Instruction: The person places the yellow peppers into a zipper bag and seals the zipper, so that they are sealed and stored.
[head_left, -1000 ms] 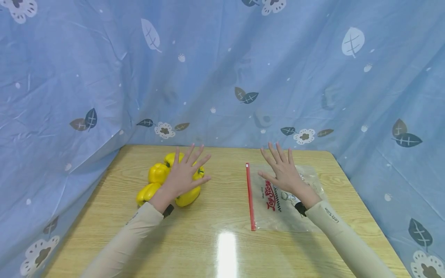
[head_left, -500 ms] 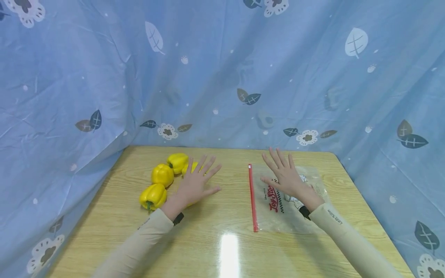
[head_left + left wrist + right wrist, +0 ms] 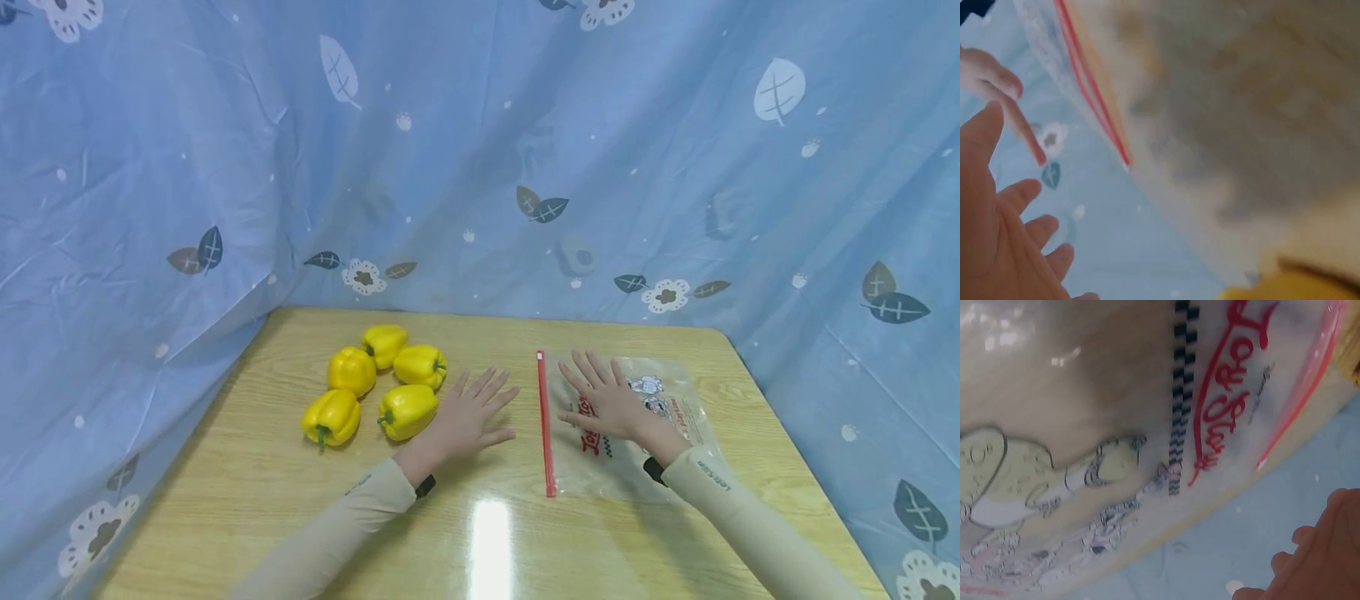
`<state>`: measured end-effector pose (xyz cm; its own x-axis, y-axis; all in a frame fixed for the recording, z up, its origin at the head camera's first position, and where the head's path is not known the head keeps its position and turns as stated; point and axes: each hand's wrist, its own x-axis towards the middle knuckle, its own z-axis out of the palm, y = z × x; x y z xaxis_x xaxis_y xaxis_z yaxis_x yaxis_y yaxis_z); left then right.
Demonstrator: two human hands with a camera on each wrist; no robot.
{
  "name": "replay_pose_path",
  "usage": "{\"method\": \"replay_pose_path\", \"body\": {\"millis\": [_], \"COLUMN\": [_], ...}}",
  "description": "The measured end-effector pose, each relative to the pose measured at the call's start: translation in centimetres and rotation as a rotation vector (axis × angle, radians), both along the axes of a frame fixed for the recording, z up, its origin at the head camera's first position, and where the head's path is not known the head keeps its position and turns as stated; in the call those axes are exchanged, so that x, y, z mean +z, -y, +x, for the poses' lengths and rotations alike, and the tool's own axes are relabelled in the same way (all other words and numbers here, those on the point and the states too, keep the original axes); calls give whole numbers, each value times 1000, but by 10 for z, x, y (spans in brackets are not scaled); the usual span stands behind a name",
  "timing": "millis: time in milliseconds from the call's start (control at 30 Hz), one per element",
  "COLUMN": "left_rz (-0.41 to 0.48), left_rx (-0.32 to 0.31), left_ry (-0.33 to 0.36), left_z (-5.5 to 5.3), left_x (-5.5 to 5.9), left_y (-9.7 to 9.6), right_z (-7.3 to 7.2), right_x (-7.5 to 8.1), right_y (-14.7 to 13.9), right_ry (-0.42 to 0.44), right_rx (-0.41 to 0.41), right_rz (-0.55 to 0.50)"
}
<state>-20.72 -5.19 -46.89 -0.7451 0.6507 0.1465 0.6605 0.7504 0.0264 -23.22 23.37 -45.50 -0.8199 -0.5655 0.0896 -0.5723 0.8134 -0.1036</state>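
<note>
Glossy yellow bell peppers with green stems [image 3: 408, 412] and a flat, clear plastic zip bag [image 3: 648, 387], with two bare hands fanned out close by!

Head view first. Five peppers grouped loosely on the left half of the pale wood-grain table [image 3: 202, 500], one just beside the left hand [image 3: 465, 421]. Bag lying flat to the right, red zip strip [image 3: 546, 425] towards the peppers. Above the bag, the right hand [image 3: 611, 408], fingers and thumb spread, back upward; left hand spread just as wide, pinching nothing. No contact to be made out. Behind it all, blue cloth printed with leaves and flowers [image 3: 450, 150].

Across to the left wrist: palm in view, thumb raised, fingers apart and a little bent, nothing gripped. Right hand peeking in beyond; red strip slanting down, a blurred sliver of yellow pepper in the bottom corner.

Right wrist, then: bag filling most of the view, red lettering and a printed dinosaur showing. Right hand cut off at the corner; impossible to tell its full spread from here.

Technique, judging by this hover: hold wrists level, fingers fanned, palms high. Beware brushing the near pepper, likely to roll, or the thin film, likely to slide. Go gently!
</note>
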Motion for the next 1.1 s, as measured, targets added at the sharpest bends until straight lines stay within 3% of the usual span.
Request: {"method": "replay_pose_path", "body": {"millis": [233,567,867,1100], "left_rz": [-20,-150,-285,-321], "left_rx": [-59,-105,-62,-63], "left_ry": [97,197,209,204], "left_z": [0,-10,-20,-20], "left_x": [-13,-22,-23,-24], "left_y": [-20,-41,-51,-51], "right_z": [2,-3,-8,-11], "right_x": [-12,-26,-31,-37], "right_y": [4,8,11,13], "right_ry": [63,49,148,234], "right_rx": [18,67,64,39], "right_rz": [30,136,129,147]}}
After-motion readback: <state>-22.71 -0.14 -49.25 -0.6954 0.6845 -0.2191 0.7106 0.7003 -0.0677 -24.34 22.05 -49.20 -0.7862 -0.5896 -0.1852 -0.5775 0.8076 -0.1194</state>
